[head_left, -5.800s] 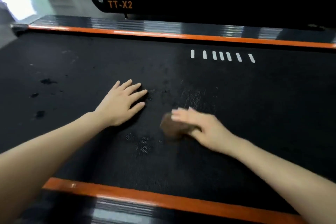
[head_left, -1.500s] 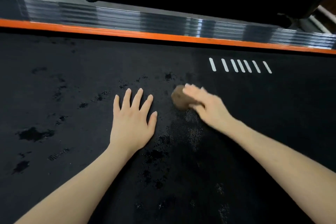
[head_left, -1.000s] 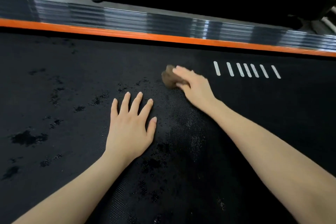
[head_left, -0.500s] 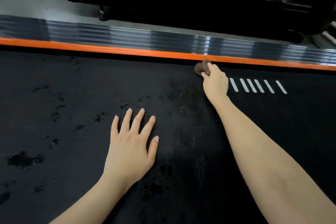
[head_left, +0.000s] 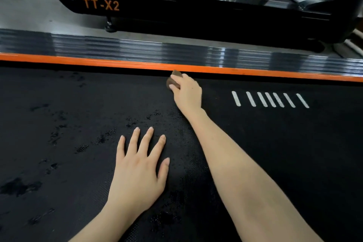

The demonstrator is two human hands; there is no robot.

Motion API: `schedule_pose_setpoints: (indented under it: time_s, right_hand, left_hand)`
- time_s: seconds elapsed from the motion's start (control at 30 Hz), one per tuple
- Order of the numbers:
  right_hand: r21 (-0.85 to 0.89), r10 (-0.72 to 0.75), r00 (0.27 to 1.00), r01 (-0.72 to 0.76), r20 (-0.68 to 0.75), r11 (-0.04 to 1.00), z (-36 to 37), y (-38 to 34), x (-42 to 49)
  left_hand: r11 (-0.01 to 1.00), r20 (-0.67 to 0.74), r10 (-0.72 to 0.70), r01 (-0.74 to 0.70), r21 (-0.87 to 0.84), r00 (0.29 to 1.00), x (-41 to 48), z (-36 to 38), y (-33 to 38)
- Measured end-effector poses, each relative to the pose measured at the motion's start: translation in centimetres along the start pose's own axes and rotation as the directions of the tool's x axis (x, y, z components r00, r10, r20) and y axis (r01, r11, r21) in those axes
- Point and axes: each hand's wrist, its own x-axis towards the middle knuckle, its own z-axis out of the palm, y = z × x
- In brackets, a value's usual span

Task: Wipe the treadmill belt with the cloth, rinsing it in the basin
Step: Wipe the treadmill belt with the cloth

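Note:
The black treadmill belt [head_left: 275, 143] fills most of the view, with wet dark patches on its left half. My right hand [head_left: 187, 92] reaches to the far edge of the belt and grips a small brown wadded cloth [head_left: 174, 79], held against the belt just below the orange side strip [head_left: 98, 62]. My left hand [head_left: 137, 165] lies flat on the belt nearer to me, fingers spread and straight. No basin is in view.
Several white dashes [head_left: 269, 100] mark the belt right of the cloth. Past the orange strip runs a ribbed grey side rail [head_left: 137, 47]. A second black treadmill marked TT-X2 [head_left: 176, 6] stands beyond it on the grey floor.
My right hand has pushed the cloth away from me across the belt to its far edge, then slid it slightly left. My left hand stays flat in place.

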Motion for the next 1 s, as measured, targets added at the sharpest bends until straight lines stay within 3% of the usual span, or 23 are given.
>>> schedule_pose_setpoints:
  time_s: [0.13,0.27,0.37,0.5,0.73,0.8,0.93,1.0]
  right_hand:
    - [-0.003,-0.068,0.992,0.069,0.110,0.998,-2.1,3.7,0.4]
    - [-0.031,0.144,0.990,-0.144,-0.001,0.989,-4.4,8.2,0.8]
    - [-0.031,0.192,0.981,-0.193,-0.023,0.981,-3.8,5.8,-0.1]
    - [0.104,-0.073,0.989,0.059,0.131,0.993,-3.2,1.2,-5.8]
    - [0.333,-0.383,0.889,0.292,0.250,0.897,-8.2,3.0,-18.9]
    - [0.315,-0.344,0.897,0.253,0.277,0.915,-8.0,3.9,-16.6]
    - [0.175,-0.056,0.984,0.026,0.170,0.984,-5.4,2.8,-8.5]
    - [0.155,-0.013,0.990,-0.009,0.142,0.988,-4.7,2.0,-8.2]
  left_hand:
    - [1.000,-0.002,0.001,-0.001,-0.002,1.000,0.0,-0.1,-0.1]
    - [1.000,-0.004,-0.004,0.004,0.001,1.000,0.0,0.0,0.0]
    - [1.000,0.008,-0.011,0.011,0.011,1.000,0.0,0.1,0.1]
    - [1.000,0.024,-0.016,0.016,0.011,1.000,0.1,-0.1,0.1]
    - [1.000,0.007,-0.008,0.008,-0.001,1.000,0.1,0.1,0.0]
    - [1.000,0.007,-0.010,0.010,0.000,1.000,0.1,0.2,0.0]
    - [1.000,0.011,-0.018,0.018,-0.001,1.000,0.1,0.1,0.0]
    - [1.000,0.009,-0.016,0.016,-0.001,1.000,0.1,0.1,0.0]
